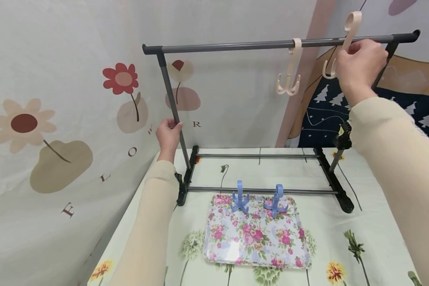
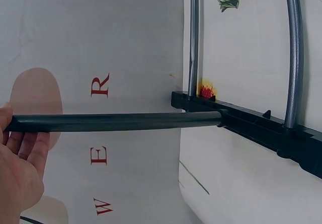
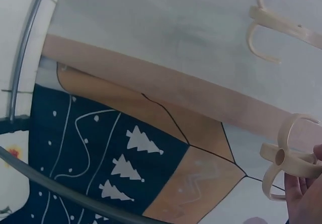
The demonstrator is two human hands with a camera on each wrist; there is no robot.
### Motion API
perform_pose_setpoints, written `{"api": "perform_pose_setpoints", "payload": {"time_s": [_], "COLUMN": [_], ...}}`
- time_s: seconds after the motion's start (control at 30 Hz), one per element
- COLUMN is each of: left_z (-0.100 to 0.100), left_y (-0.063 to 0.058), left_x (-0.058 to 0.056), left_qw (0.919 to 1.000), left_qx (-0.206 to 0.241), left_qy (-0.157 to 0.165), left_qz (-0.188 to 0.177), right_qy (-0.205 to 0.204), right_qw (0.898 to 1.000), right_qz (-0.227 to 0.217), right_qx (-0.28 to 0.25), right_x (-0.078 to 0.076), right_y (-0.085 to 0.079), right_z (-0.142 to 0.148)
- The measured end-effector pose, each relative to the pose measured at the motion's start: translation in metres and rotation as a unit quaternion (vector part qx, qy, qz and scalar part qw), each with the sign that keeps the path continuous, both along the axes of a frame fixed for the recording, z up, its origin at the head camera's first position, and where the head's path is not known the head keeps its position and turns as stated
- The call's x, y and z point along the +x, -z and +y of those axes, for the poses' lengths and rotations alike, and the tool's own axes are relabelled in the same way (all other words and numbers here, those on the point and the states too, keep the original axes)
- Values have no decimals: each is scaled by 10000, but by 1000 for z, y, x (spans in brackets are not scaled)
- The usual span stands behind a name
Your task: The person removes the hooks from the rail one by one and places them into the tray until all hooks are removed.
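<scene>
A dark grey garment rack with a top bar (image 1: 228, 47) stands in front of me. My left hand (image 1: 168, 137) grips its left upright pole (image 1: 170, 91); in the left wrist view, fingers (image 2: 37, 151) curl under that pole. At the bar's right end, my right hand (image 1: 362, 63) pinches a cream pronged hook (image 1: 353, 24) by its stem. The curved top of this hook rises above the bar, and its prongs (image 3: 292, 128) point downward. Left of it, a second cream hook (image 1: 293, 69) hangs on the bar.
Below the rack, a floral tray (image 1: 252, 246) lies on the flower-print tablecloth, with a blue hook (image 1: 240, 200) and another blue hook (image 1: 277, 202) at its back edge. The rack's black feet (image 1: 334, 180) rest on the table. Patterned cloth (image 1: 236, 99) hangs behind.
</scene>
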State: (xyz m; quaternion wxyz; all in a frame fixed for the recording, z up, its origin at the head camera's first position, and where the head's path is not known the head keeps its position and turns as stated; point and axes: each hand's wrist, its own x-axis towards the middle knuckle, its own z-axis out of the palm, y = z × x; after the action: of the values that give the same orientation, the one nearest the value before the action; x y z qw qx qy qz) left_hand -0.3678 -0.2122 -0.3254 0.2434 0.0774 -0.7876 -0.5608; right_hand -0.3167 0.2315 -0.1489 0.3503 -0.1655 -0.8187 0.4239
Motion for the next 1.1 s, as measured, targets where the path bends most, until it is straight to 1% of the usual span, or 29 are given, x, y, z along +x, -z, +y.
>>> {"api": "perform_pose_setpoints", "payload": {"time_s": [0.1, 0.23, 0.37, 0.47, 0.57, 0.67, 0.73, 0.93, 1.1], "left_z": [-2, -4, -6, -7, -8, -7, -7, -8, -9], "left_y": [0, -1, -2, -2, -1, -1, -1, -4, -5], "left_x": [-1, -3, -3, -2, -1, -1, 0, 0, 0], "left_qw": [10000, 10000, 10000, 10000, 10000, 10000, 10000, 10000, 10000], "left_qx": [-11, -59, -45, -23, 0, 29, 20, -9, -23], "left_qy": [-20, -11, 20, 26, 36, 60, 61, 17, 28], "left_qz": [-4, 42, 80, 59, 37, 30, 22, -24, -88], "right_qy": [-64, -156, -167, -234, -406, -619, -768, -1122, -1490], "right_qw": [9999, 9995, 9991, 9987, 9974, 9953, 9940, 9914, 9867], "right_qz": [91, 248, 399, 455, 550, 683, 734, 668, 631], "right_qx": [-6, -124, 2, -47, -223, -305, -255, 44, 171], "right_x": [2, 3, 4, 5, 9, 14, 19, 31, 41], "right_y": [-2, 1, 5, 8, 11, 17, 23, 43, 58], "right_z": [0, -1, -2, -2, 0, 1, 0, -13, -29]}}
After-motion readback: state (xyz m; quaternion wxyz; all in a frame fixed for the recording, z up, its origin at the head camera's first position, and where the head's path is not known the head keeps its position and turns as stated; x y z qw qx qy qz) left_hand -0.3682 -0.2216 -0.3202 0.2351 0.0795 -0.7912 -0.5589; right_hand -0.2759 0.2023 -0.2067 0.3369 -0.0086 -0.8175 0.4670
